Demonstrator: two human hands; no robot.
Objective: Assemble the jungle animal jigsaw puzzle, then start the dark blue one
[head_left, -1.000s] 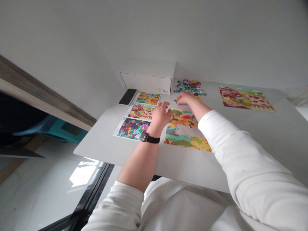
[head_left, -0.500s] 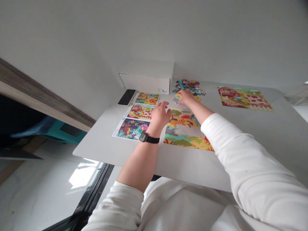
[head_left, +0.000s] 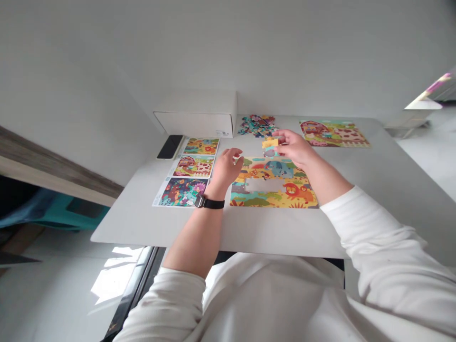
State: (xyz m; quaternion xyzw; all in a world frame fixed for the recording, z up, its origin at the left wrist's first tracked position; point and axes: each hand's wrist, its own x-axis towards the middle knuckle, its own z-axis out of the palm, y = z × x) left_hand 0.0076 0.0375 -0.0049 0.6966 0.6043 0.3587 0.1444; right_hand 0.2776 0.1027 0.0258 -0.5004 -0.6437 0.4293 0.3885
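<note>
Between the thumb and fingers of my right hand (head_left: 295, 148) are joined jigsaw pieces (head_left: 270, 146), yellow above and blue-grey below, held over the far edge of a safari puzzle (head_left: 274, 202). That puzzle shows elephants, lions and a crocodile, and a gap in its middle bares the white table. My left hand (head_left: 228, 167), with a black watch on the wrist, hovers between the puzzle and the picture sheet (head_left: 171, 173). Its fingers are curved and apart, with nothing in them. Loose jigsaw pieces (head_left: 257, 125) lie heaped beyond my right hand.
A farm puzzle (head_left: 333, 133) lies at the back right of the white table (head_left: 270, 232). At the back left stands a white box (head_left: 195, 123), with a phone (head_left: 170, 147) lying in front of it. A wall runs behind the table.
My right hand has drawn back from the heap with the jigsaw pieces, showing them more plainly. My left hand has stayed near the sheet. The camera view has turned to the right.
</note>
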